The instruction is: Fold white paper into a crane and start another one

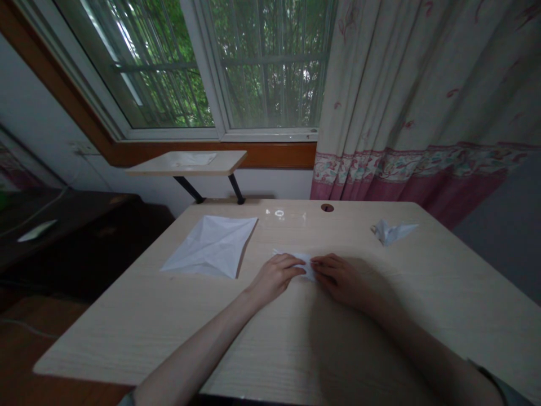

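Observation:
A small folded piece of white paper (309,270) lies on the desk in front of me, mostly covered by my fingers. My left hand (275,277) grips its left part, thumb and fingers bent close together on it. From the other side my right hand (341,282) holds the right part, its fingertips only a short gap from the left ones. The exact folds under the fingers are hidden. Left of my hands, a larger creased white sheet (211,246) is spread out. Off to the right rests a folded paper figure (393,232) with pointed ends.
The light wooden desk (262,338) has a round cable hole (327,208) near its back edge. A raised shelf (156,164) on dark legs stands at the back left, with white paper (194,159) on it. Behind are a window and a curtain (380,113).

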`<state>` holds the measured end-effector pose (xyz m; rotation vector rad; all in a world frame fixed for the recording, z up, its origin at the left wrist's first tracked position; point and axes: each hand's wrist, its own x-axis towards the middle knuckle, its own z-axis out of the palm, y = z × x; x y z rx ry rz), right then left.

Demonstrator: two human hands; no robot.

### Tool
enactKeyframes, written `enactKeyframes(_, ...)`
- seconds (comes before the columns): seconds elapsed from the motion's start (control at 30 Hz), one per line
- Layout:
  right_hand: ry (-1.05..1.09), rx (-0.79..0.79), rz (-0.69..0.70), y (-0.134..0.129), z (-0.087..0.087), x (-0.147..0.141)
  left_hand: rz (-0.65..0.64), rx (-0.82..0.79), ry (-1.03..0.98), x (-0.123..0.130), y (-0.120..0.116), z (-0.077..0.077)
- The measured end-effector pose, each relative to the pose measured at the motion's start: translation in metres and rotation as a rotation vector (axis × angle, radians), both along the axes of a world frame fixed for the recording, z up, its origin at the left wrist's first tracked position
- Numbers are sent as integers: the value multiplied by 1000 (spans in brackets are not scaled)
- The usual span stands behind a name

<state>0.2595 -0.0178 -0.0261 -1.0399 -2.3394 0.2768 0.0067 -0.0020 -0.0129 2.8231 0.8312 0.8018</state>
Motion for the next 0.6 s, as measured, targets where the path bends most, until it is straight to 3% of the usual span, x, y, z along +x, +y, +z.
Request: enactKeyframes(0.6, 48, -57, 74, -5, 9, 0, 155, -62, 8, 7, -8, 10)
